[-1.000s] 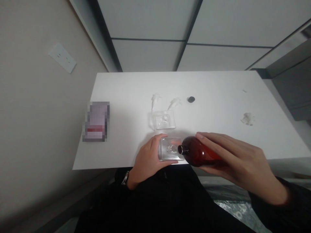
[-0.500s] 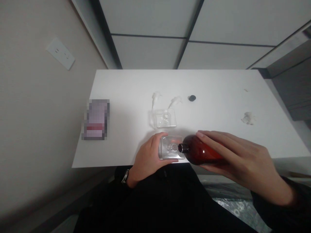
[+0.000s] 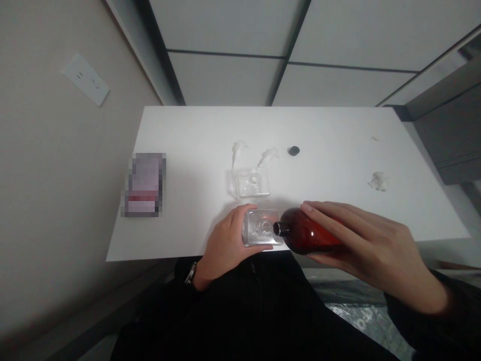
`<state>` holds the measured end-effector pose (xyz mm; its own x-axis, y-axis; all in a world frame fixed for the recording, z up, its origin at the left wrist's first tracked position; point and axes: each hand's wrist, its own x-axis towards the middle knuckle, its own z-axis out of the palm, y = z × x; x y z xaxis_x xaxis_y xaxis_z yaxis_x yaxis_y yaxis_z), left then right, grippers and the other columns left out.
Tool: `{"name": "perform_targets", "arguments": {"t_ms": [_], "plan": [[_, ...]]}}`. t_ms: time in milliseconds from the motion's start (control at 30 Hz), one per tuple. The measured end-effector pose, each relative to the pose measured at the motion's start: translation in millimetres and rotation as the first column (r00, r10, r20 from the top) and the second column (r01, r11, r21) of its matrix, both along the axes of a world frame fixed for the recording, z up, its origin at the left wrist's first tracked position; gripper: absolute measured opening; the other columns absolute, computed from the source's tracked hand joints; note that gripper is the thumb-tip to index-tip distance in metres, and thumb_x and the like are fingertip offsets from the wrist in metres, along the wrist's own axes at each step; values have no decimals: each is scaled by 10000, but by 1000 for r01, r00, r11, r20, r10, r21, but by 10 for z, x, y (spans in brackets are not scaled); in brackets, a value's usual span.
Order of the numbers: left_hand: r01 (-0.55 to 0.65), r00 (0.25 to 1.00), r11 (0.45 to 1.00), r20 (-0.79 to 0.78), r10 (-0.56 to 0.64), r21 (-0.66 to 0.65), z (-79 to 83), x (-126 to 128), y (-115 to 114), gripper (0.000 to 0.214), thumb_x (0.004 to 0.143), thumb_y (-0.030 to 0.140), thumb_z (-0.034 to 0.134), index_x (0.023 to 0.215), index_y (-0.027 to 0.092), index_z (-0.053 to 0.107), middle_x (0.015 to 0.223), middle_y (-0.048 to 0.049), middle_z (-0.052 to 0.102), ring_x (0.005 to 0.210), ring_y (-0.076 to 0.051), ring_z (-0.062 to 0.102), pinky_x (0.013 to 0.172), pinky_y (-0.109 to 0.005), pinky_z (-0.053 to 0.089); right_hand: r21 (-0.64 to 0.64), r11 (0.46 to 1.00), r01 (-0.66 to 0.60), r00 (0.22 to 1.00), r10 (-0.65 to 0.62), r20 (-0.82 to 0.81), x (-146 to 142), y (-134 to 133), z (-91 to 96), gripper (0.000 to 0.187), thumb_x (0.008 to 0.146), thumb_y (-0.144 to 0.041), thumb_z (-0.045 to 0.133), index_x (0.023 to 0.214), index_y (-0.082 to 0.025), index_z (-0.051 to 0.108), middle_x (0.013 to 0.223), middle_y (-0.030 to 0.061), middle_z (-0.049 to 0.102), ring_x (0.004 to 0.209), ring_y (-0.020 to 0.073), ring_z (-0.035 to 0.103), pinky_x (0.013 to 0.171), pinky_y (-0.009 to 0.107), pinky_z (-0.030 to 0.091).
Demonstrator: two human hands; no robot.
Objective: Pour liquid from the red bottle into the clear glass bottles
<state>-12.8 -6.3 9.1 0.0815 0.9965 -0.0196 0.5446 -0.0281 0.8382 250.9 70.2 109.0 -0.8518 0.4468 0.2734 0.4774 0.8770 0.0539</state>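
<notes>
Near the table's front edge, my left hand [image 3: 227, 240] is closed around the sides of a clear rectangular container [image 3: 255, 233] with a round opening on top. My right hand [image 3: 372, 245] grips a reddish-brown bottle [image 3: 304, 231], tilted with its uncapped dark neck pointing left. The bottle's mouth is at the container's round opening; whether they touch I cannot tell. No stream of liquid can be made out. Just behind stands a second clear rectangular container [image 3: 246, 188], also with a round opening on top.
Two wispy white feather-like pieces [image 3: 238, 149] lie behind the containers on the white table [image 3: 180, 135]. A small dark cap [image 3: 293, 151] is to their right. Further right is a crumpled whitish scrap [image 3: 379, 181]. A pixelated box-shaped item [image 3: 143, 183] lies at left, near a wall outlet [image 3: 86, 80].
The whole view has shifted slightly, so everything appears a little further left. Both hands keep their hold, and the bottle stays tilted at the container's opening.
</notes>
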Motion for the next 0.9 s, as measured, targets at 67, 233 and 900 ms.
{"name": "perform_targets", "arguments": {"t_ms": [67, 233, 900], "plan": [[-3, 1000, 1000, -3, 3, -9, 3, 0, -2, 860, 760, 491, 959, 1454, 277, 497, 1405, -80, 687, 1266, -311, 694, 1092, -463, 569, -3, 1000, 10, 1000, -10, 1, 2, -2, 8, 467, 1099, -409, 541, 1452, -105, 578, 1271, 176, 774, 1049, 284, 782, 806, 379, 656], [-8, 1000, 1000, -14, 8, -16, 14, 9, 5, 865, 745, 472, 973, 1444, 272, 504, 1392, -74, 692, 1255, -310, 698, 1085, -468, 573, -3, 1000, 9, 1000, -9, -1, 2, -10, 20, 463, 1098, -404, 547, 1458, -115, 577, 1273, 171, 775, 1049, 278, 783, 809, 375, 654], [-17, 1000, 999, -9, 16, -36, 38, 12, 7, 845, 752, 466, 967, 1438, 293, 505, 1396, -68, 688, 1262, -313, 691, 1084, -472, 569, 26, 1000, -2, 1000, 1, 11, -10, 11, 63, 461, 1112, -420, 511, 1438, -104, 591, 1270, 154, 776, 1052, 259, 778, 808, 356, 634]]}}
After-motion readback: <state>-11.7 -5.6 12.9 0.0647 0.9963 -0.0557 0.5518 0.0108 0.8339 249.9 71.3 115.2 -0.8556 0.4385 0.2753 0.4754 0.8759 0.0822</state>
